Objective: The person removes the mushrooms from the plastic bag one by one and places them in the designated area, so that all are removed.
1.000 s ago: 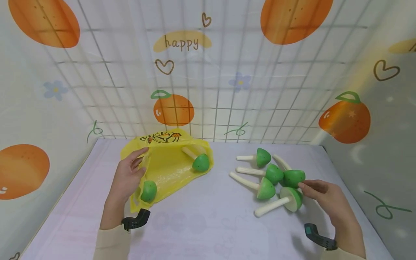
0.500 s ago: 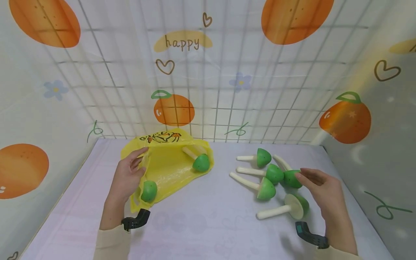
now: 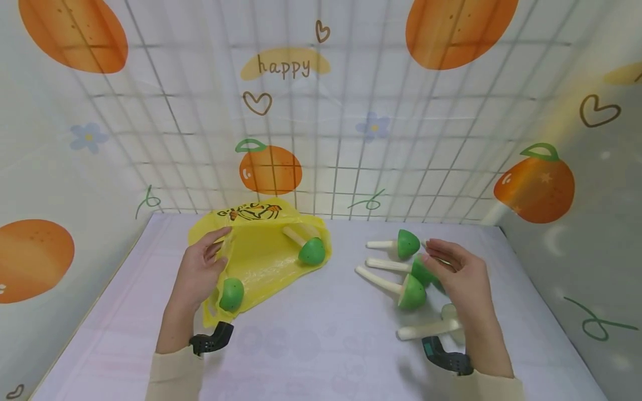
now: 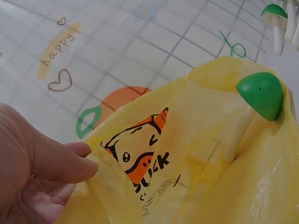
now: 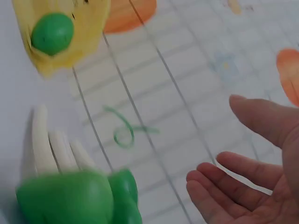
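My left hand pinches the rim of a yellow plastic bag and holds its mouth apart. Inside the bag lies a green-capped toy mushroom; another green cap shows at its near corner. In the left wrist view, thumb and fingers meet on the bag's film. My right hand hovers over several loose mushrooms, nearest the middle cap. Its thumb and fingers are spread, with nothing between them in the right wrist view. The hand partly hides the front mushroom and one behind it.
Other mushrooms, at the back and left of the group, lie with white stems pointing left. The pale tabletop ends at a cloth-covered grid wall behind, with cloth sides left and right.
My right hand has left the right-hand cap and moved left over the group. The front mushroom has shifted slightly toward me. My left hand and the bag stay put.
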A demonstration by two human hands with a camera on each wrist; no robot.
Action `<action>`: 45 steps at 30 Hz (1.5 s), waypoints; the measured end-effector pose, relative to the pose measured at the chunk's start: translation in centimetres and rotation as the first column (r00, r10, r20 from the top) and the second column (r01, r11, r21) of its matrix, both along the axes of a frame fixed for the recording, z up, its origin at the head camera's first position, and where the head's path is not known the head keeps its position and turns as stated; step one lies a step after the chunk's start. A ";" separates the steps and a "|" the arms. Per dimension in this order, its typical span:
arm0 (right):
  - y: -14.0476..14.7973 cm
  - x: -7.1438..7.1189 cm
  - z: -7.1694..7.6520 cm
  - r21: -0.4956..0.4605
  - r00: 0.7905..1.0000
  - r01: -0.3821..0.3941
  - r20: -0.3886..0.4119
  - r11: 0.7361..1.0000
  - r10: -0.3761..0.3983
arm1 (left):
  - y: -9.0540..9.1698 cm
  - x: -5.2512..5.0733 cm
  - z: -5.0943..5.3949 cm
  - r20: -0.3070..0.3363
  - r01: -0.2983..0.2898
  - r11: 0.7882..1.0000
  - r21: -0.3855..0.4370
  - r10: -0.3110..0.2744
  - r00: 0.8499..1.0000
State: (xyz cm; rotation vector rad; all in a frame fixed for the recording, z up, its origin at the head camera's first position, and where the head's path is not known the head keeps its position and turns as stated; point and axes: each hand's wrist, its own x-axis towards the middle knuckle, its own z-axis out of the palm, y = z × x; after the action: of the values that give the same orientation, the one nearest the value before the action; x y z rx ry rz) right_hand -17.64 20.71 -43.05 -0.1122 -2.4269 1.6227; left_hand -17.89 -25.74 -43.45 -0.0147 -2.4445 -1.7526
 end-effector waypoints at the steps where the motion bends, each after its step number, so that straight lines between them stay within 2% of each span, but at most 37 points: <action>1: -0.6 -0.1 0.1 -0.018 1.000 -0.021 -0.008 1.000 0.021 | 0.0 0.0 0.0 -0.001 -0.002 1.000 -0.004 0.002 1.000; 5: -3.1 -0.8 0.2 -0.068 0.995 -0.099 -0.030 0.993 0.097 | 0.0 0.0 0.1 0.003 -0.002 1.000 0.005 0.002 1.000; 11: -6.8 -2.0 -0.6 -0.083 0.982 -0.187 -0.033 0.979 0.185 | -0.1 -0.1 0.2 0.000 -0.002 1.000 -0.008 0.002 1.000; 21: -12.5 -4.0 -3.1 -0.046 0.966 -0.254 -0.054 0.966 0.252 | -0.1 -0.1 0.5 0.005 0.000 1.000 -0.008 0.000 1.000; 33: -16.3 -5.9 -5.9 0.034 0.971 -0.220 -0.086 0.975 0.222 | -0.3 -0.2 0.6 0.024 -0.007 1.000 -0.013 0.007 1.000; 45: -18.4 -7.1 -7.3 0.045 0.988 -0.130 -0.081 0.990 0.133 | -0.2 -0.2 0.7 0.008 -0.001 1.000 -0.015 0.002 1.000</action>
State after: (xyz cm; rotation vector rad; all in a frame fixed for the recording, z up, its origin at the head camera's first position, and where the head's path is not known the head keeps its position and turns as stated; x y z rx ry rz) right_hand -24.71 2.32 -50.35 0.1230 -2.4466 1.5974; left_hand -18.12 -25.95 -42.78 -0.0074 -2.4620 -1.7376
